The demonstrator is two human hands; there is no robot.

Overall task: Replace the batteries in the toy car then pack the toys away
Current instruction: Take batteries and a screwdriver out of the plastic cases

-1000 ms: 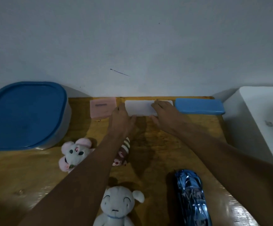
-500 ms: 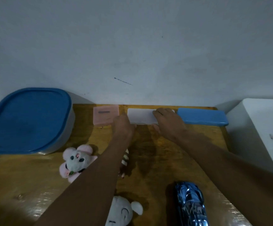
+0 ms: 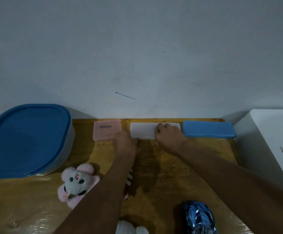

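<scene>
A shiny blue toy car lies at the near edge of the wooden table. Against the wall sits a flat white box. My right hand grips its right half, fingers curled over the top. My left hand holds its front left corner; those fingers are blurred. A pink plush mouse lies left of my left arm. A striped small toy peeks out from under that arm. A white plush shows at the bottom edge.
A big container with a blue lid fills the table's left side. A pink box and a blue box flank the white one along the wall. A white appliance stands to the right.
The view has tilted up, so the toys sit lower in frame. My right hand's fingers have curled tighter on the white box. My left hand has shifted to its front left corner.
</scene>
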